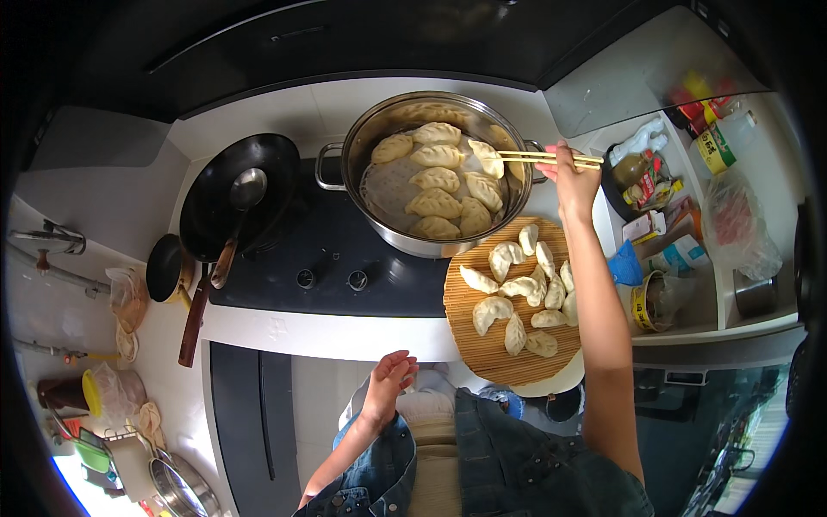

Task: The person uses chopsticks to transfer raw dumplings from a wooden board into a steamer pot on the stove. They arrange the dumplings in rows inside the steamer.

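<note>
A pair of chopsticks (549,159) is held in my right hand (568,176), above the right rim of a steel steamer pot (413,244). Their tips meet a pleated dumpling (486,159) at the right side inside the pot. Several more dumplings (434,203) lie there on a pale perforated liner (386,187). Below my right forearm and the pot, a round slatted bamboo mat (478,355) carries several pale dumplings (492,313). My left hand (391,381) hangs in front of the counter edge, fingers loosely curled and apart, with nothing in it.
Left of the pot, a black wok (210,187) holds a metal ladle (248,189) on the dark cooktop (284,284). A small pan (165,266) sits farther left. Shelves at right hold bottles, packets and a plastic bag (733,216). Dark cabinets (362,45) overhang the back.
</note>
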A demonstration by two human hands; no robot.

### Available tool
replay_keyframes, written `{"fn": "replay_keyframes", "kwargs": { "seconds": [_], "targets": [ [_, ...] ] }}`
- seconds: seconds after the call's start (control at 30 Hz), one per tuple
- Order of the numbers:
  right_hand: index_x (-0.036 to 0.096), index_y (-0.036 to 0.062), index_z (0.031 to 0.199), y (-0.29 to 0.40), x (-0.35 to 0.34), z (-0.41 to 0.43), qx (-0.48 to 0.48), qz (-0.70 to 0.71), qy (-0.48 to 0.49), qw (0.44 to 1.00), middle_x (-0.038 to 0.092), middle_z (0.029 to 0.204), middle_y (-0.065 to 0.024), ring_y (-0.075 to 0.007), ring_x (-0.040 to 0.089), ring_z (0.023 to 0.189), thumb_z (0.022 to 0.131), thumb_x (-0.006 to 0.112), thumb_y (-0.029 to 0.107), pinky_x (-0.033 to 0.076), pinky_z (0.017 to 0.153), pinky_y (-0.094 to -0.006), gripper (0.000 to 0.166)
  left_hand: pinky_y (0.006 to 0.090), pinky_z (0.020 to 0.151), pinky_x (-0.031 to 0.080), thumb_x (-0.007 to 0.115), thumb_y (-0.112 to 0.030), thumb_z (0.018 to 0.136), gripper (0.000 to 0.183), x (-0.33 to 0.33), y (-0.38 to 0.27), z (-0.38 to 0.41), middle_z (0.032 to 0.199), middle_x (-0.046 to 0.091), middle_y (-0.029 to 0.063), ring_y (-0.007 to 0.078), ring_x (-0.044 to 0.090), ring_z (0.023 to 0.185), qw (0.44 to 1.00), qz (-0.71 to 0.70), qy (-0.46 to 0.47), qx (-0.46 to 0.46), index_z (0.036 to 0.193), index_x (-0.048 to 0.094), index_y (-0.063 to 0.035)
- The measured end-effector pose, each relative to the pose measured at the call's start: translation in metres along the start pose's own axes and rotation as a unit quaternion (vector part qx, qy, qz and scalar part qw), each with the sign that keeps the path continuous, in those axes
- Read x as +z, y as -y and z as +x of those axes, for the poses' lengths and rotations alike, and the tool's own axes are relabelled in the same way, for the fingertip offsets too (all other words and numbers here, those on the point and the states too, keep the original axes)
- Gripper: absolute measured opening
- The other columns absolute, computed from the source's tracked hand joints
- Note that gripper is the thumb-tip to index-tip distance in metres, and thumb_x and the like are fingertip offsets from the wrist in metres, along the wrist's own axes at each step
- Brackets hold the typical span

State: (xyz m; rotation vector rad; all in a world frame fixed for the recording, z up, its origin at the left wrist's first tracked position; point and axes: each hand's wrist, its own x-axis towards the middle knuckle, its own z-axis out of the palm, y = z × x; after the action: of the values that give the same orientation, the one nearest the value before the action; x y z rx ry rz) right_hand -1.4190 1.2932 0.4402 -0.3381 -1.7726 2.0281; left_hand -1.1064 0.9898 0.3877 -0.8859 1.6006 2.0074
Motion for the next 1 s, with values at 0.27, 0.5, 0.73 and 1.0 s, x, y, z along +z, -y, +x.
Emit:
{"fn": "replay_keyframes", "kwargs": {
  "seconds": [0.27,0.5,0.73,1.0],
  "targets": [
    [0.064,-0.0096,0.088,0.001,-0.004,-0.013,-0.010,0.009,-0.021,1.000,0.068,0.079,-0.0135,-0.0205,0.068,0.061,0.094,0.055,0.015,0.054,0.056,-0.0247,0.027,0.0313,0.089,0.044,0.051,-0.017,0.097,0.031,0.000,0.001,0.000,0.117,0.059,0.0098,0.0178,0.056,0.105,1.000,0.001,-0.009,-0.001,0.125,0.050,-0.0046],
    [0.064,-0.0101,0.090,0.002,-0.006,-0.021,-0.020,0.006,-0.035,0.999,0.068,0.082,-0.0141,-0.0201,0.068,0.062,0.094,0.055,0.015,0.054,0.058,-0.0252,0.027,0.0314,0.089,0.044,0.051,-0.017,0.097,0.031,0.000,0.000,0.001,0.117,0.059,0.0104,0.0183,0.056,0.105,1.000,0.002,-0.009,-0.001,0.125,0.050,-0.0043],
    [0.064,-0.0099,0.093,0.003,-0.003,-0.024,-0.035,0.008,-0.024,0.999,0.068,0.081,-0.0136,-0.0182,0.068,0.062,0.094,0.056,0.017,0.053,0.057,-0.0243,0.029,0.0272,0.085,0.044,0.051,-0.017,0.096,0.031,0.000,0.001,0.001,0.115,0.060,0.0069,0.0141,0.057,0.101,1.000,0.005,-0.009,0.001,0.125,0.051,-0.0051],
    [0.068,-0.0052,0.088,0.042,0.017,-0.023,-0.101,-0.104,0.099,0.984,0.067,0.073,-0.0083,-0.0113,0.063,0.057,0.092,0.060,0.022,0.049,0.055,-0.0233,0.029,0.0276,0.085,0.044,0.051,-0.017,0.096,0.032,-0.003,0.003,0.000,0.116,0.060,0.0072,0.0146,0.057,0.102,1.000,-0.005,-0.003,0.003,0.126,0.051,-0.0054]
  ]
}}
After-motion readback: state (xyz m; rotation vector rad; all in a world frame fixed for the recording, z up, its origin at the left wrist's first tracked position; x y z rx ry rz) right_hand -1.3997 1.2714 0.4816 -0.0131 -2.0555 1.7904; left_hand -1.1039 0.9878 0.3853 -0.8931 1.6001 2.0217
